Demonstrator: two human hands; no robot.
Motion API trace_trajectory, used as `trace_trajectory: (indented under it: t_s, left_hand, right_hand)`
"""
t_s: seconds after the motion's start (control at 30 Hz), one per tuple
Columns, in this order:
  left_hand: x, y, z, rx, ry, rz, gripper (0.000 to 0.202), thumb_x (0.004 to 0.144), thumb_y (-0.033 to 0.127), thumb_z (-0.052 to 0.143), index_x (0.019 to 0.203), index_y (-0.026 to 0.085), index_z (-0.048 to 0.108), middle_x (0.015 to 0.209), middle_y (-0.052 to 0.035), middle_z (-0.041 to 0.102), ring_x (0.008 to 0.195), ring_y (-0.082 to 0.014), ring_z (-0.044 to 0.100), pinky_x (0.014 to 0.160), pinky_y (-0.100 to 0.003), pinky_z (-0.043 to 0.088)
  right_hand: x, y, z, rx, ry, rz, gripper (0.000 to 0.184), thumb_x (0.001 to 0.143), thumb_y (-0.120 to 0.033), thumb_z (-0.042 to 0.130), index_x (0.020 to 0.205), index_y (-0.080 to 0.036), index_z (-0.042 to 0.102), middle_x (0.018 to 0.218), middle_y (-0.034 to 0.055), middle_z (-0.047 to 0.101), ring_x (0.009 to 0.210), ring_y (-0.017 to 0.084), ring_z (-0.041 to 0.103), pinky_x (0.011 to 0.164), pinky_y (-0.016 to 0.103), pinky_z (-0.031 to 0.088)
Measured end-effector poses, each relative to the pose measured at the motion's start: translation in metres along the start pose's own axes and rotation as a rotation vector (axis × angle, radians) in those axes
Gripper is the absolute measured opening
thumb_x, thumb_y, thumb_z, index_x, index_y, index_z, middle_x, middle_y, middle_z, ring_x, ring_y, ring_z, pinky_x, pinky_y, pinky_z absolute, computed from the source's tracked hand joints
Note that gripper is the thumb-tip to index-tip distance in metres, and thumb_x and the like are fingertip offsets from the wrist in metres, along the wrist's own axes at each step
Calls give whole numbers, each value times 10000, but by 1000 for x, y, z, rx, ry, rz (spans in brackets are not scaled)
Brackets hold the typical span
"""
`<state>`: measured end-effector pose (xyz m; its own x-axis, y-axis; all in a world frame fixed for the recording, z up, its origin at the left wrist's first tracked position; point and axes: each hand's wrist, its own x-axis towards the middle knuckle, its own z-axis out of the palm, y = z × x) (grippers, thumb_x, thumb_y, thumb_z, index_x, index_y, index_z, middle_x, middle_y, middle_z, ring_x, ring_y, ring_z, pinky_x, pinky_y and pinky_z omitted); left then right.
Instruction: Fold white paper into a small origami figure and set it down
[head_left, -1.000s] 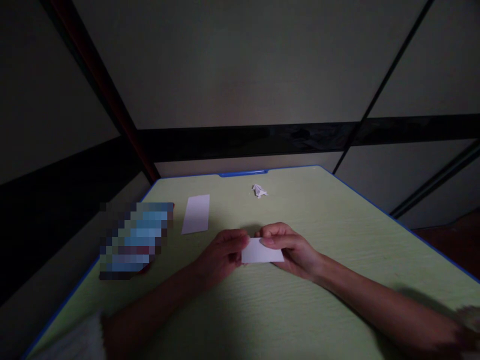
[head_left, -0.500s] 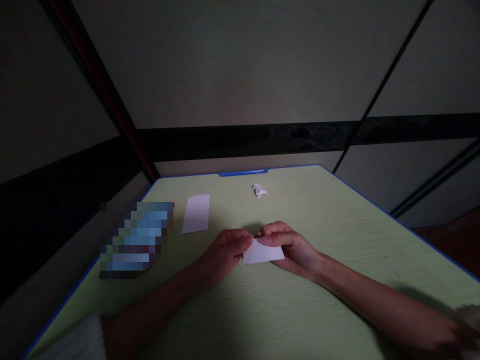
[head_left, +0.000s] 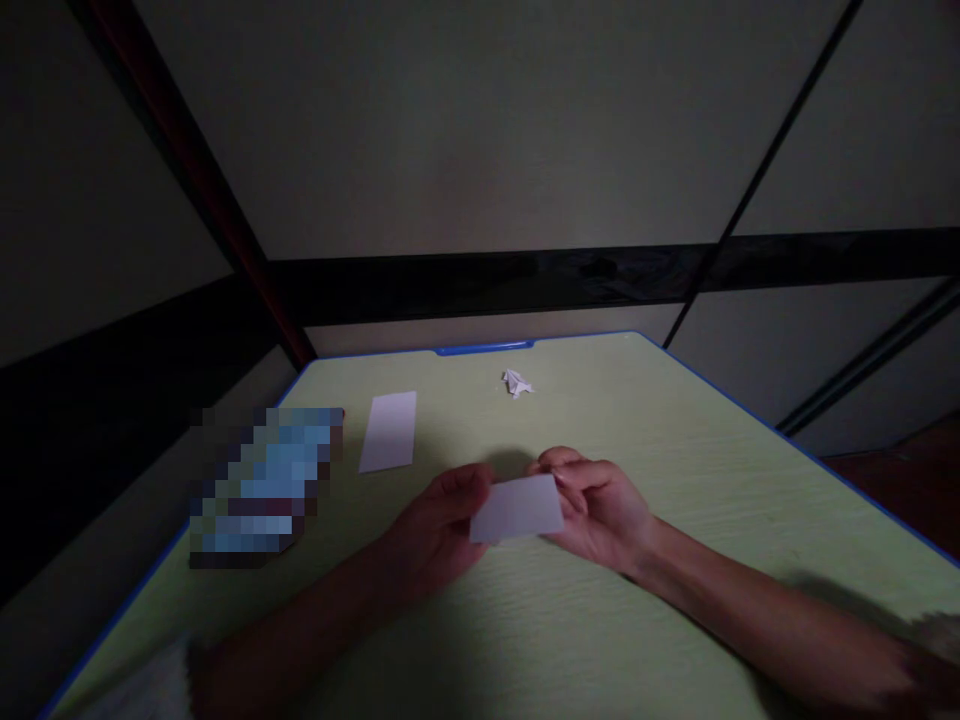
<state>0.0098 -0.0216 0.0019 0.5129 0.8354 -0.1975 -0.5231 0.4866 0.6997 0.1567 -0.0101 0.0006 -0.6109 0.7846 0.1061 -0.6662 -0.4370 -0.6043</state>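
Note:
A small folded sheet of white paper (head_left: 517,508) is held up between my two hands, above the table. My left hand (head_left: 450,515) pinches its left edge, thumb on top and fingers beneath. At the opposite edge, my right hand (head_left: 600,510) has its fingers curled behind the paper, with the thumb near the upper right corner. Part of those fingers is hidden by the paper. Farther back lies a small white origami figure with pointed ends (head_left: 516,383). Another white paper rectangle (head_left: 388,432) lies flat, beyond my left hand.
A pixelated, blurred-out object (head_left: 270,485) lies at the table's left edge. The pale green table (head_left: 720,480) has a blue rim and a blue handle-like strip (head_left: 485,348) at the back. Cabinet-like panels (head_left: 480,130) stand right behind it.
The paper has tilted and moved slightly left and towards me, showing more of its face. My right thumb has slid off its top surface towards the right corner.

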Motion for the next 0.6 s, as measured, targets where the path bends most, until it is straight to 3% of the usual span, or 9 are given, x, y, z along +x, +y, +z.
trace_trajectory:
  t_s: [0.1,0.23,0.37,0.47,0.6]
  left_hand:
    - [2,-1,1,-18,33,61,206,485,239,738,503,143,557,491,30,527,492,-73,441,490,-191,329]
    - [9,-2,-4,77,22,148,182,573,268,676,510,144,560,490,28,516,500,-77,433,521,-202,341]
    - [15,-6,-11,188,22,164,204,639,315,609,548,147,538,525,20,511,528,-90,437,568,-228,350]
    - [15,-9,-13,370,-5,222,222,691,302,552,542,143,506,506,23,496,524,-85,433,565,-225,341]
    - [10,-8,-8,584,55,435,122,687,246,565,760,172,501,631,30,547,587,-90,485,559,-212,352]
  right_hand:
    - [2,-3,-1,-74,-1,-45,278,648,-151,612,412,-115,470,396,-32,444,425,40,420,477,162,355]
    - [5,1,-3,-243,77,-129,181,579,-136,685,606,-126,506,544,-33,549,527,52,508,548,170,391]
    - [6,7,-3,-471,58,-185,331,569,-133,697,820,-158,484,606,-29,598,551,90,565,541,211,423]
    - [6,8,-2,-549,66,-221,246,631,-181,658,801,-144,484,554,-24,591,501,90,560,508,214,431]
    - [7,6,-2,-559,129,-258,182,639,-166,653,741,-131,507,533,-35,573,477,59,536,476,171,412]
